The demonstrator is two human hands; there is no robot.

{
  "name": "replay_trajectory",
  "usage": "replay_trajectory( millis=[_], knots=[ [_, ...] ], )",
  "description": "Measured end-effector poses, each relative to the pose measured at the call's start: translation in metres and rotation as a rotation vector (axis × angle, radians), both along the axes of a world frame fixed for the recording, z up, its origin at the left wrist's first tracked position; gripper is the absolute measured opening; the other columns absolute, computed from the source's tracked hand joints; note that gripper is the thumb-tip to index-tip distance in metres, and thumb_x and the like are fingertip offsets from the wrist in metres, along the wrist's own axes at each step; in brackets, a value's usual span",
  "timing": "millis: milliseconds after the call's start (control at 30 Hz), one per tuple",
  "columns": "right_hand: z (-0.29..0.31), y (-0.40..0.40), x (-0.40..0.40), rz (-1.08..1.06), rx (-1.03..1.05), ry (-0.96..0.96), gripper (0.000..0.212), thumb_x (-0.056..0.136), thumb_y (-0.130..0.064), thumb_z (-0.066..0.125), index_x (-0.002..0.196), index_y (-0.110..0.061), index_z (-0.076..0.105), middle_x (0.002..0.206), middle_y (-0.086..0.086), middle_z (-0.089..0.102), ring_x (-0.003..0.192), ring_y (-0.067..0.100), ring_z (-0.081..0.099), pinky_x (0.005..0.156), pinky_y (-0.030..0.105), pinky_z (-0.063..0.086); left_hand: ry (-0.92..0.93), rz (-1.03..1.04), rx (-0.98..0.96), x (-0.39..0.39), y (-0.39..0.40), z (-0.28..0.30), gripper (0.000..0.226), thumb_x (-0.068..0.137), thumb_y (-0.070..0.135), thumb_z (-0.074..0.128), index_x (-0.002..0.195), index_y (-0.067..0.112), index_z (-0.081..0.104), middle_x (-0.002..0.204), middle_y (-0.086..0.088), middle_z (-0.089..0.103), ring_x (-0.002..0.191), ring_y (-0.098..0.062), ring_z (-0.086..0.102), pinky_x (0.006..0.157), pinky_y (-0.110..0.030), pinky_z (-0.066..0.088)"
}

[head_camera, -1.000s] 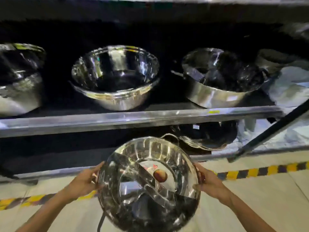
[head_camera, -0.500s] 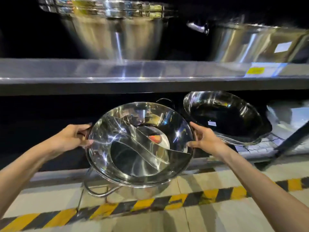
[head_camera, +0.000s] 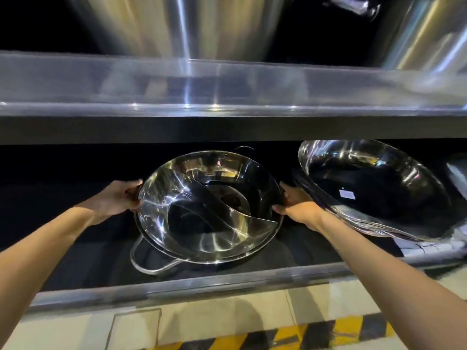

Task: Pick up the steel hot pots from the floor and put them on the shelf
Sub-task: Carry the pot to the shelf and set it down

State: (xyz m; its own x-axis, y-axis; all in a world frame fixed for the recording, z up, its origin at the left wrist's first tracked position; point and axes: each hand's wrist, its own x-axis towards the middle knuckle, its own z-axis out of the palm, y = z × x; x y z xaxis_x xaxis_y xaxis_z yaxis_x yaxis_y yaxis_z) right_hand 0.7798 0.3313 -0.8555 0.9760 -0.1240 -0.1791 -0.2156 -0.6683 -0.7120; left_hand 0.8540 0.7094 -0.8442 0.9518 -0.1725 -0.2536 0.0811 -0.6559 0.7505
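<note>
A shiny steel hot pot (head_camera: 209, 208) with an S-shaped divider sits tilted toward me inside the lower shelf (head_camera: 177, 286), over its dark lining. My left hand (head_camera: 118, 200) grips the pot's left rim and my right hand (head_camera: 298, 205) grips its right rim. A loop handle (head_camera: 149, 261) sticks out at the pot's lower left. To the right, a stack of plain steel pots (head_camera: 374, 190) leans tilted on the same shelf, close beside my right hand.
The upper shelf's steel edge (head_camera: 227, 97) runs across just above the pot, with large steel pots (head_camera: 177, 26) standing on it. Below the shelf lie pale floor tiles and a yellow-black hazard stripe (head_camera: 303, 334).
Both hands carried the hot pot up from the floor and forward into the lower shelf. The view dropped lower and moved closer to the shelf.
</note>
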Motion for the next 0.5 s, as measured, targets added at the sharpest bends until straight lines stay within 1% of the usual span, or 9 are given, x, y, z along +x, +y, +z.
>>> replay_trajectory(
  millis=[67, 133, 167, 233, 267, 333, 433, 467, 500],
  knots=[
    [-0.005, -0.001, 0.007, -0.014, -0.044, -0.015, 0.058, 0.082, -0.005, 0.066, 0.134, -0.01, 0.043, 0.131, 0.011, 0.058, 0.124, 0.027, 0.051, 0.109, 0.039, 0.037, -0.006, 0.005, -0.011, 0.008, -0.002, -0.005, 0.065, 0.08, -0.007, 0.06, 0.138, 0.005, 0.033, 0.124, -0.016, 0.058, 0.107, -0.022, 0.054, 0.096, -0.033, 0.039],
    [-0.012, -0.002, 0.012, -0.058, 0.036, -0.009, 0.063, 0.083, -0.003, 0.065, 0.14, -0.008, 0.037, 0.134, 0.013, 0.055, 0.127, 0.028, 0.049, 0.11, 0.038, 0.036, -0.017, 0.007, -0.04, 0.015, -0.003, -0.01, 0.063, 0.082, -0.008, 0.057, 0.138, 0.004, 0.033, 0.131, -0.012, 0.052, 0.119, -0.023, 0.048, 0.099, -0.033, 0.037],
    [-0.014, -0.002, 0.015, -0.101, 0.107, -0.016, 0.065, 0.084, 0.0, 0.064, 0.141, -0.007, 0.034, 0.135, 0.016, 0.053, 0.128, 0.028, 0.048, 0.11, 0.036, 0.035, -0.021, 0.0, -0.059, 0.017, -0.004, -0.011, 0.061, 0.082, -0.01, 0.055, 0.138, 0.003, 0.035, 0.13, -0.011, 0.051, 0.122, -0.023, 0.046, 0.1, -0.034, 0.036],
    [-0.015, -0.002, 0.018, -0.146, 0.165, -0.027, 0.066, 0.085, 0.004, 0.061, 0.143, -0.007, 0.032, 0.137, 0.019, 0.051, 0.128, 0.029, 0.048, 0.109, 0.034, 0.034, -0.025, -0.015, -0.075, 0.02, -0.007, -0.012, 0.056, 0.083, -0.011, 0.053, 0.136, 0.003, 0.039, 0.117, -0.011, 0.055, 0.112, -0.023, 0.05, 0.098, -0.037, 0.039],
    [-0.015, -0.002, 0.02, -0.131, 0.122, -0.022, 0.065, 0.085, 0.003, 0.06, 0.143, -0.009, 0.031, 0.138, 0.02, 0.05, 0.128, 0.03, 0.047, 0.111, 0.035, 0.034, -0.025, -0.012, -0.078, 0.021, -0.007, -0.012, 0.055, 0.084, -0.01, 0.053, 0.136, 0.004, 0.039, 0.111, -0.011, 0.056, 0.105, -0.023, 0.051, 0.097, -0.038, 0.04],
    [-0.012, -0.001, 0.022, -0.094, 0.013, 0.022, 0.068, 0.088, -0.003, 0.057, 0.147, -0.011, 0.022, 0.143, 0.018, 0.044, 0.133, 0.03, 0.041, 0.114, 0.04, 0.031, -0.006, -0.004, -0.079, 0.02, -0.008, -0.013, 0.059, 0.087, -0.003, 0.053, 0.14, 0.008, 0.031, 0.111, -0.012, 0.057, 0.1, -0.025, 0.053, 0.094, -0.041, 0.044],
    [-0.007, 0.005, 0.018, -0.077, -0.145, 0.133, 0.066, 0.096, -0.021, 0.048, 0.149, -0.014, 0.009, 0.146, 0.017, 0.041, 0.131, 0.033, 0.043, 0.11, 0.038, 0.034, 0.024, 0.056, -0.063, 0.011, -0.006, -0.011, 0.059, 0.091, 0.015, 0.05, 0.143, 0.008, 0.022, 0.128, -0.013, 0.051, 0.101, -0.029, 0.055, 0.08, -0.037, 0.05],
    [-0.004, 0.01, 0.014, -0.085, -0.217, 0.166, 0.064, 0.097, -0.025, 0.044, 0.149, -0.013, 0.009, 0.145, 0.02, 0.041, 0.129, 0.036, 0.044, 0.108, 0.039, 0.035, 0.003, 0.105, -0.033, 0.004, -0.003, -0.009, 0.057, 0.092, 0.019, 0.049, 0.142, 0.006, 0.024, 0.135, -0.015, 0.048, 0.105, -0.031, 0.055, 0.081, -0.037, 0.049],
    [0.001, 0.015, 0.009, -0.108, -0.301, 0.18, 0.06, 0.097, -0.027, 0.041, 0.148, -0.009, 0.014, 0.143, 0.022, 0.041, 0.128, 0.037, 0.044, 0.106, 0.04, 0.036, -0.028, 0.153, 0.041, -0.006, 0.002, -0.005, 0.055, 0.092, 0.022, 0.048, 0.14, 0.005, 0.028, 0.138, -0.017, 0.046, 0.111, -0.033, 0.054, 0.088, -0.04, 0.047]
  ],
)
